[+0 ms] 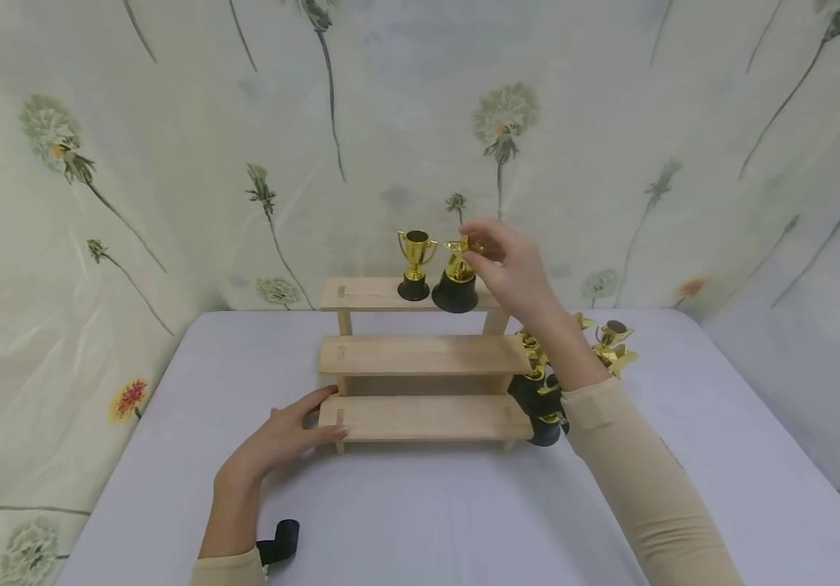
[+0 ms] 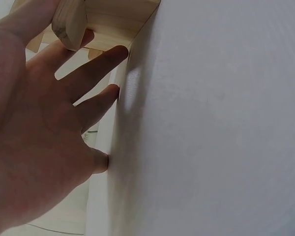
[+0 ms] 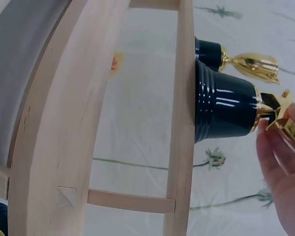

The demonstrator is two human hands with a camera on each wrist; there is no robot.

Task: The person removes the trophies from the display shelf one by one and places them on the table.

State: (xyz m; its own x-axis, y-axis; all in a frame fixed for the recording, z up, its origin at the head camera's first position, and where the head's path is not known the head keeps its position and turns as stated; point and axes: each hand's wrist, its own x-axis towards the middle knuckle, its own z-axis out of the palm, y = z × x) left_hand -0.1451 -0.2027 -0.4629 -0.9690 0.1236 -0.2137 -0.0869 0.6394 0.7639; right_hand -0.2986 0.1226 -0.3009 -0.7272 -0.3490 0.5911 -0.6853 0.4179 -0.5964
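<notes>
A three-step wooden display stand (image 1: 427, 356) stands on the white-covered table. On its top step a small gold cup trophy (image 1: 416, 252) with a black base stands upright. Beside it is a star trophy (image 3: 228, 103), gold on a wide black base. My right hand (image 1: 511, 264) pinches the gold star at its top between thumb and fingers; the base is right at the top step. At the stand's left end, my left hand (image 1: 281, 439) lays its thumb on the lowest step, its other fingers (image 2: 96, 76) spread and straight beside the stand.
Several gold trophies (image 1: 613, 332) with black bases cluster on the table at the stand's right, partly hidden by my right forearm. A flower-print curtain (image 1: 391, 122) hangs behind the table. A black wrist-worn device (image 1: 285, 539) juts out near my left sleeve.
</notes>
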